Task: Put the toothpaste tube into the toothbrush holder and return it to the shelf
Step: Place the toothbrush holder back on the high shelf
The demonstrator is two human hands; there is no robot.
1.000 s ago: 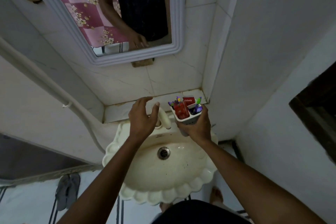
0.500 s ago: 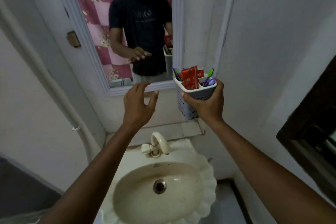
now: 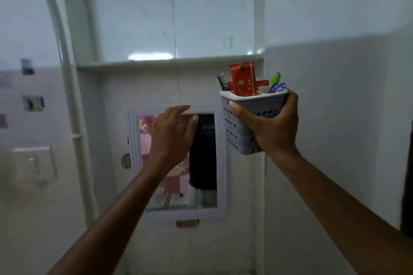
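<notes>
A white pipe (image 3: 64,56) runs down the wall at far left. Right of it, the left hand (image 3: 171,134) hangs in the air with fingers spread and nothing in it, in front of the white-framed mirror (image 3: 221,163). Above the mirror the shelf (image 3: 156,62) crosses a tiled recess. Further right, the right hand (image 3: 270,125) is wrapped around the perforated white holder (image 3: 243,118), thumb across its near face, held upright just below the shelf's right end. The red tube (image 3: 243,80) stands in the holder's middle compartment, with a purple brush (image 3: 221,80) to its left and green and purple brushes (image 3: 276,85) to its right.
</notes>
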